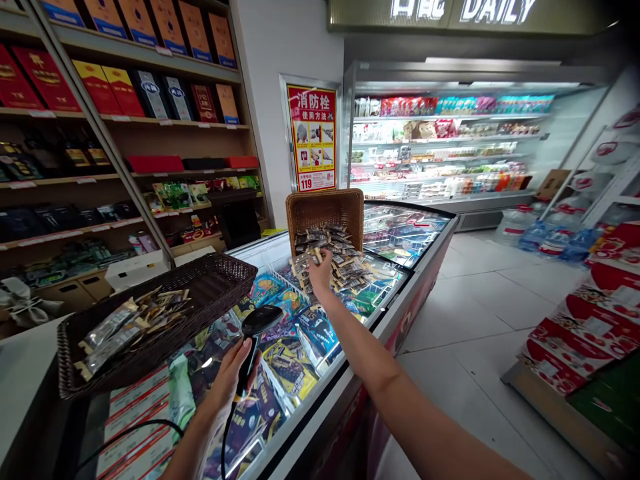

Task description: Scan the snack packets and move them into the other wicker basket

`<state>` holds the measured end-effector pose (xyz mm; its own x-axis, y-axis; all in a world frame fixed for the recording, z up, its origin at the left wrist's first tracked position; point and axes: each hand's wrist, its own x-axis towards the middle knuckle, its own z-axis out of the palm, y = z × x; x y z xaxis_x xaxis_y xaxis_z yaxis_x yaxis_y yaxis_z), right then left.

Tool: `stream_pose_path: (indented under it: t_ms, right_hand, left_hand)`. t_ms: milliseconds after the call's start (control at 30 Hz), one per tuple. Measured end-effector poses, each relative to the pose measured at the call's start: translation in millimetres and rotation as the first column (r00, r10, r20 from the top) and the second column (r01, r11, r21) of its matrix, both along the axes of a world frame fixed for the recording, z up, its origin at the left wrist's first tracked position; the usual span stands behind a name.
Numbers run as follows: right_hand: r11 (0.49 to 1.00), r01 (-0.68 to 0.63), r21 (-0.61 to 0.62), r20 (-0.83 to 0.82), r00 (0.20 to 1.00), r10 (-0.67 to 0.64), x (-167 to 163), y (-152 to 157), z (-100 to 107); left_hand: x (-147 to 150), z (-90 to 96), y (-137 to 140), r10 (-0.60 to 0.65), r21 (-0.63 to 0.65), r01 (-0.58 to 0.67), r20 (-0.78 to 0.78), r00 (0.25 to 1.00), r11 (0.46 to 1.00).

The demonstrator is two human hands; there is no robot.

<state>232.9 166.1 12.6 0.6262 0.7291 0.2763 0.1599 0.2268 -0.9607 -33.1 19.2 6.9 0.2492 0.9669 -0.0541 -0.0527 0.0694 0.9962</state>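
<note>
Small brown-and-silver foil snack packets [334, 257] spill in a heap from the tipped tan wicker basket [325, 210] onto the glass lid of the chest freezer [395, 283] — that tilt puts them within an outstretched arm's reach. The right hand [320, 270] reaches into the heap, fingers pinched on a packet or two. The left hand [231, 373] wraps the grip of a black corded barcode scanner [256, 333], head pointing forward. A dark wicker tray [200, 297] at left holds more packets. Around — wooden shelves [125, 120] of boxed goods, a lit open cooler [445, 140], pale floor tiles [480, 320].
</note>
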Motion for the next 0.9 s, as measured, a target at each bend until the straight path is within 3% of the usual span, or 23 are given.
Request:
stream_pose_path:
  t_ms: [100, 267, 367, 500, 567, 667, 733, 800, 833, 900]
  right_hand:
    - [0.993, 0.121, -0.003, -0.119, 0.986, -0.121, 27, 16, 30]
    - [0.95, 0.278, -0.14, 0.046, 0.961, -0.274, 69, 50, 65]
    - [0.916, 0.313, -0.25, 0.179, 0.945, -0.274, 74, 58, 64]
    - [0.916, 0.381, -0.126, 0.379, 0.872, -0.31, 35, 50, 50]
    - [0.954, 0.293, -0.061, 0.481, 0.846, -0.229, -2, 42, 49]
    - [0.997, -0.066, -0.04, 0.61, 0.789, 0.077, -72, 30, 63]
    - [0.926, -0.37, -0.081, 0.67, 0.667, 0.325, -122, 22, 79]
    - [0.784, -0.596, -0.174, 0.717, 0.468, 0.516, -173, 13, 94]
    - [0.718, -0.654, -0.237, 0.724, 0.374, 0.579, -197, 9, 100]
    - [0.649, -0.656, -0.386, 0.695, 0.256, 0.672, -244, 1, 106]
  left_hand:
    - [-1, -4.7, 2, 0.009, 0.01, -0.01, 0.026, 1.0, 1.0]
    - [-4, -13.3, 9, -0.025, 0.017, 0.025, 0.007, 1.0, 1.0]
    - [-4, -13.5, 11, -0.029, 0.02, 0.028, 0.012, 1.0, 0.999]
    - [-3, -4.1, 5, 0.078, 0.03, -0.08, 0.048, 0.996, 0.996]
    - [-2, 1.2, 2, 0.129, 0.026, -0.131, 0.074, 0.989, 0.991]
    - [-2, 4.5, 0, 0.176, 0.003, -0.178, 0.14, 0.974, 0.984]
    - [-3, 3.2, 1, 0.178, -0.02, -0.177, 0.164, 0.97, 0.984]
    - [-4, 0.2, 3, 0.176, -0.038, -0.172, 0.169, 0.97, 0.984]
    - [-4, -1.7, 4, 0.176, -0.042, -0.172, 0.168, 0.97, 0.984]
    - [-6, -5.9, 6, 0.179, -0.041, -0.174, 0.162, 0.97, 0.984]
